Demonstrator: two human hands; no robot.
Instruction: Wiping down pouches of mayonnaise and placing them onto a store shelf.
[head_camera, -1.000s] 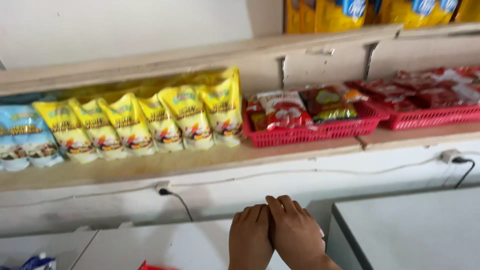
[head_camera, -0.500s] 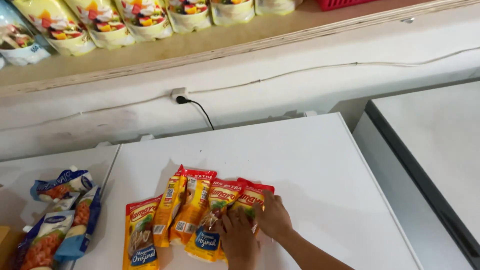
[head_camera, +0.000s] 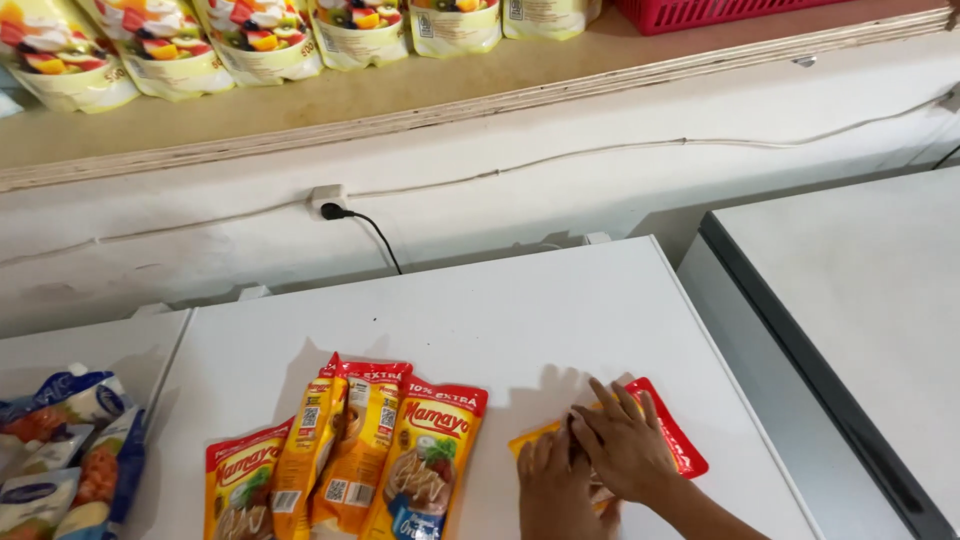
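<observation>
Since half a second ago one yellow and red sauce pouch (head_camera: 668, 432) has been drawn out of the fanned row to the right, and both hands have gone with it; it now lies apart from the others on the white freezer lid (head_camera: 480, 320), tilted with its red-edged end toward the upper right.

The right hand (head_camera: 625, 445) lies flat on top of that pouch, fingers (head_camera: 610, 395) spread and pressing down rather than curled around anything. The left hand (head_camera: 553, 488) sits just beside it, touching its inner edge, palm down on the pouch's lower left part; whether its fingertips grip the pouch edge or merely rest on it cannot be told, since the right hand covers them. Only the pouch's red corner and a strip of its yellow edge show past the hands.

To the left, clear of the hands, four more pouches of the same kind (head_camera: 345, 455) stay overlapped in a fan near the lid's front edge. Farther left, on a neighbouring lid, lie blue and white pouches (head_camera: 70, 440).

Behind the lid a black plug and cable (head_camera: 365, 225) hang from a wall socket. Above runs a wooden shelf (head_camera: 500, 80) bearing a row of yellow stand-up pouches (head_camera: 250, 40) and the lower edge of a red basket (head_camera: 720, 12). A second white freezer lid (head_camera: 860, 290) stands at the right, across a narrow gap.
</observation>
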